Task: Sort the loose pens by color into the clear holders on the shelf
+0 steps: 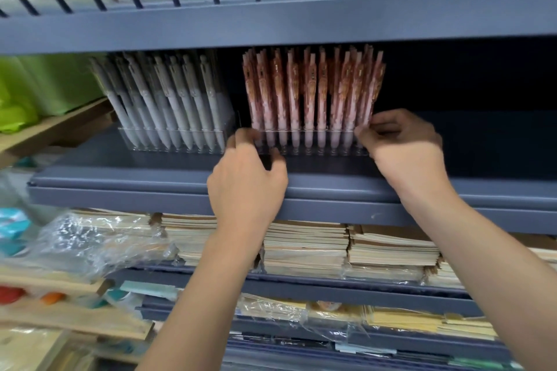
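Head view, the only one supplied.

**Progress.** Two clear holders stand side by side on the grey shelf [150,184], a short gap between them. The left holder [168,141] carries only white pens [168,99], leaning left in rows. The pink-pen holder [313,146] carries only pink patterned pens [313,90], upright and closely packed. No mixed colours are evident in either, and no loose pen shows on the shelf or in the hands. In my judgement the sorting is essentially complete, with only the positioning of the pink-pen holder outstanding.

**Hands.** The left hand [247,181] has its fingers curled round the left end of the pink-pen holder, thumb against the front wall. The right hand [404,147] grasps its right end, fingertips at the rim. Slight blur noted.
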Motion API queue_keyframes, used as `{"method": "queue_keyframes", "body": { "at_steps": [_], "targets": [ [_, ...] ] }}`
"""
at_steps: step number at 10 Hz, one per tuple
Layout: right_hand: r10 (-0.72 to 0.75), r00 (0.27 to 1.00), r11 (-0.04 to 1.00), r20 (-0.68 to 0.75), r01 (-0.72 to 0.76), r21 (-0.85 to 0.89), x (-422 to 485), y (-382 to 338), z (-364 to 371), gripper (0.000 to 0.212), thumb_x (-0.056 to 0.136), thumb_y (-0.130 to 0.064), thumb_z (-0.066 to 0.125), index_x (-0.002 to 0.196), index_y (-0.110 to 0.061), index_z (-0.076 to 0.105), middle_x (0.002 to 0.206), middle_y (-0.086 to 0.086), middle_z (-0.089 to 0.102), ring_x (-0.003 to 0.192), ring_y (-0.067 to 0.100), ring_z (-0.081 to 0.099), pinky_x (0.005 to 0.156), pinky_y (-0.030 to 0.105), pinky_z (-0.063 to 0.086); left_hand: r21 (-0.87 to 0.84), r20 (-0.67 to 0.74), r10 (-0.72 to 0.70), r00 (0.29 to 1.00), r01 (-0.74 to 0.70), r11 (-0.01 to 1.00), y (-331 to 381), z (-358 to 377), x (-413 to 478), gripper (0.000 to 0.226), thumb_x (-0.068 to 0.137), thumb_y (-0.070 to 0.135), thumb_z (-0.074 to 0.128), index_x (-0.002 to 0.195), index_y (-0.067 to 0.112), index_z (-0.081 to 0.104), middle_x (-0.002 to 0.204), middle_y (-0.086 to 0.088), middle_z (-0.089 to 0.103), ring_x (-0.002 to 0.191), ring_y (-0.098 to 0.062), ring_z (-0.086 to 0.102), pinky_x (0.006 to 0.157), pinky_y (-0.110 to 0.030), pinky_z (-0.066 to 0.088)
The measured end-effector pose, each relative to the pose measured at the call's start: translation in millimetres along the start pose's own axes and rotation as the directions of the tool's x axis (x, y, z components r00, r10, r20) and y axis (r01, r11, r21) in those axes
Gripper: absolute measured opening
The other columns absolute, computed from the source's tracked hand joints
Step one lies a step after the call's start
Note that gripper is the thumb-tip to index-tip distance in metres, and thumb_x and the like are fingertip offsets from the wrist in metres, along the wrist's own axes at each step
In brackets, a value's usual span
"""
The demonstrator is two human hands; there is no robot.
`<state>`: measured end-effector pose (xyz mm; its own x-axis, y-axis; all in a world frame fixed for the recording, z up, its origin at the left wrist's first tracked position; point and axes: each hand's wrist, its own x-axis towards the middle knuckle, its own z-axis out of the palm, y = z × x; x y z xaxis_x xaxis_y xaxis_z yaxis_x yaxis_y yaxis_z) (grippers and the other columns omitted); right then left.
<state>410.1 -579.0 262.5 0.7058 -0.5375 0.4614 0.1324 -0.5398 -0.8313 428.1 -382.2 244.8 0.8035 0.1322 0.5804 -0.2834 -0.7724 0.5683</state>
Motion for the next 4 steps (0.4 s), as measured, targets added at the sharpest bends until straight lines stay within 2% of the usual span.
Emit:
{"method": "queue_keyframes", "body": {
  "at_steps": [1, 2, 3, 4],
  "targets": [
    [-0.015, 1.0, 0.999, -0.009, 0.015, -0.039, -0.2, 0.1, 1.2, 0.012, 0.083, -0.03, 0.071, 0.092, -0.024, 0.066, 0.076, -0.021, 0.062, 0.08, 0.008, 0.065, 0.076, 0.025, 0.052, 0.011, 0.024, 0.01, 1.0, -0.01, 1.0, -1.3, -2.4, -0.7, 0.031, 0.09, 0.037, 0.058, 0.115, 0.02, 0.055, 0.084, 0.003, 0.054, 0.069, -0.022, 0.043, 0.063, -0.033, 0.033],
    [-0.018, 1.0, 0.994, 0.012, 0.019, -0.106, -3.3, -3.4, 0.1, 0.016, 0.086, -0.032, 0.067, 0.098, -0.021, 0.066, 0.075, -0.022, 0.059, 0.079, 0.009, 0.062, 0.067, 0.014, 0.043, 0.026, 0.132, 0.047, 0.99, -0.05, 0.998, -4.9, -9.7, 0.4, 0.038, 0.09, 0.037, 0.057, 0.123, 0.017, 0.055, 0.085, 0.002, 0.056, 0.073, -0.026, 0.052, 0.064, -0.032, 0.035],
    [0.066, 0.997, 0.992, 0.037, -0.061, -0.111, -11.3, -17.0, -4.2, 0.025, 0.087, -0.033, 0.067, 0.106, -0.017, 0.066, 0.082, -0.011, 0.062, 0.086, 0.013, 0.062, 0.074, 0.02, 0.043, -0.078, 0.343, 0.053, 0.938, -0.028, 0.997, -8.0, -25.1, 6.1, 0.053, 0.091, 0.038, 0.06, 0.138, 0.019, 0.047, 0.114, -0.005, 0.064, 0.103, -0.029, 0.06, 0.077, -0.033, 0.043],
    [0.139, 0.99, 0.981, 0.026, -0.135, -0.137, -32.6, -28.0, -16.3, 0.029, 0.088, -0.036, 0.065, 0.113, -0.02, 0.067, 0.089, -0.008, 0.063, 0.093, 0.014, 0.06, 0.08, 0.023, 0.04, -0.287, 0.523, 0.01, 0.852, 0.165, 0.944, -13.5, -51.3, 17.2, 0.059, 0.094, 0.041, 0.064, 0.145, 0.022, 0.042, 0.145, -0.001, 0.051, 0.132, -0.021, 0.048, 0.095, -0.029, 0.038]
  ]
}}
